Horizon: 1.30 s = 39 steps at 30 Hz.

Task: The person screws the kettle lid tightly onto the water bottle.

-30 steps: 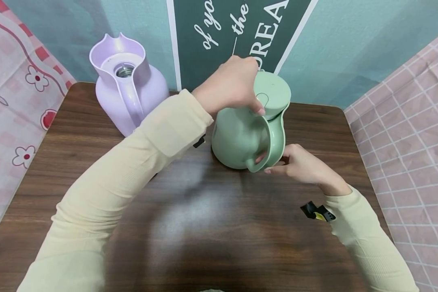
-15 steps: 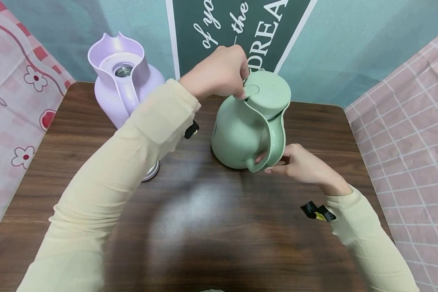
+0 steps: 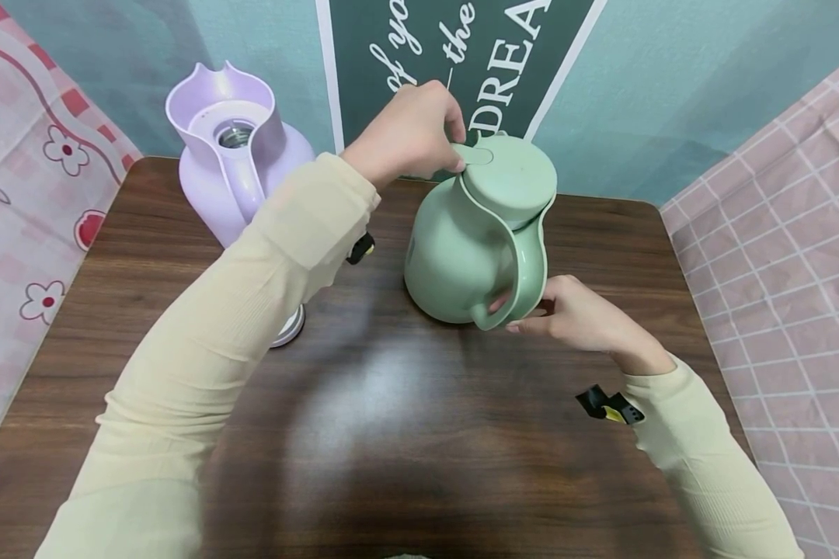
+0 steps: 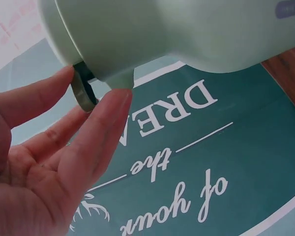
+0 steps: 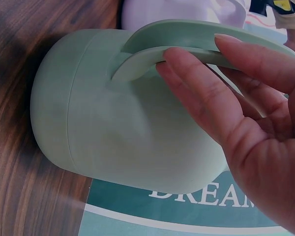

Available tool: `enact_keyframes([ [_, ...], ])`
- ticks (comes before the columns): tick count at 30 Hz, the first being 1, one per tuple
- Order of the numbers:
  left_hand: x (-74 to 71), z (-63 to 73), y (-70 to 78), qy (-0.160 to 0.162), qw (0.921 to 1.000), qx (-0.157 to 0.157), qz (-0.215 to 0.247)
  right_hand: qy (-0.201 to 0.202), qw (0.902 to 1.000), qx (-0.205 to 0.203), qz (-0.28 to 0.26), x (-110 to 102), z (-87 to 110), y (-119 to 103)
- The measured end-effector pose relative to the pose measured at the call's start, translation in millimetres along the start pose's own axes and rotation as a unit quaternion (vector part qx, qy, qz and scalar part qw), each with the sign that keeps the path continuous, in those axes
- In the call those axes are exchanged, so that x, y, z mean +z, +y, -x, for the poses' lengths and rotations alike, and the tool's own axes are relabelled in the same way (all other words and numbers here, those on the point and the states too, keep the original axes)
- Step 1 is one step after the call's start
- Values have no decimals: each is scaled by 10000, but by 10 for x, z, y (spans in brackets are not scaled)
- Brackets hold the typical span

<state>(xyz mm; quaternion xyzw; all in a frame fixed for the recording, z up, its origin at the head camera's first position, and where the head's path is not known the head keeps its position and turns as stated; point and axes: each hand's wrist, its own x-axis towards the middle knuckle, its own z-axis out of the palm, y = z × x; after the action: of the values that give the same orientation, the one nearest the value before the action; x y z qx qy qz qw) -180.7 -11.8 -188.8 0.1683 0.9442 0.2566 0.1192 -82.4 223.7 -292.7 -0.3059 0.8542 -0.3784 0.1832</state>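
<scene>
A pale green thermos jug (image 3: 447,256) stands upright at the back of the table, its round lid (image 3: 517,182) seated in the neck. My left hand (image 3: 412,132) pinches the small tab (image 4: 83,91) on the lid's edge between thumb and fingers. In the right wrist view, the fingers of my right hand (image 5: 255,108) curl round the jug's handle (image 5: 142,61). The head view shows that right hand (image 3: 580,314) low on the handle, partly behind it.
To the left stands a lilac thermos jug (image 3: 290,159) with an uncovered mouth. A silver-edged round object (image 3: 292,328) peeks out from under my left sleeve. Behind the wooden table (image 3: 405,450) hangs a teal cloth with a lettered dark green panel (image 3: 363,78).
My left hand has swung left and back round the lid's edge. The lid's tab has turned with it, away from the handle side. My right hand and the jug have stayed put.
</scene>
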Motion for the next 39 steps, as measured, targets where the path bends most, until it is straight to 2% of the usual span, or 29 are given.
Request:
enact_keyframes([
  [5, -35, 47, 10, 229, 9996, -168, -69, -9, 10000, 17, 5, -2, 1, -15],
  [9, -69, 100, 57, 445, 9984, -140, -309, 2, 10000, -3, 17, 0, -1, -20],
  [14, -77, 157, 143, 224, 9984, 44, -512, -21, 10000, 44, 19, -4, 1, -15],
  [20, 7, 160, 199, -27, 9973, 302, -668, -35, 10000, -2, -3, -3, -7, -4],
  [28, 87, 126, 231, -162, 9964, 204, -803, -92, 9999, 62, -19, -2, -14, -16],
  [39, 145, 56, 259, -259, 9975, 230, -624, -36, 9999, -101, -58, 5, -21, 15],
])
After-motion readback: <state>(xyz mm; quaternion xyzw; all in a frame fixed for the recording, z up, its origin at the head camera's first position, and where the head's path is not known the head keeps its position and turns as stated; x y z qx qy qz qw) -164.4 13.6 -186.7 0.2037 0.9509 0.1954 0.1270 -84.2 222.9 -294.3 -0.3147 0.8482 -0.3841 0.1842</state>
